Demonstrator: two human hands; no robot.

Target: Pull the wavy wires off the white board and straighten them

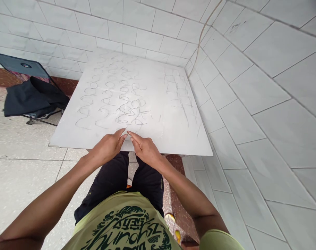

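Note:
My left hand and my right hand meet almost tip to tip above the near edge of a white board. Thumb and forefinger are pinched together on each one. Whatever sits between the fingertips is too fine to make out. Just beyond them, curled thin dark wires lie on the board, some bent into S-shapes and loops. These run in rows toward the far edge, densest close to my hands. Straighter thin wires are spread along the board's right side, a few crossing one another.
A folding chair with a dark cloth over it stands at the left. Tiled walls border the board behind and on the right, with a cable in the corner. My legs are below the near edge.

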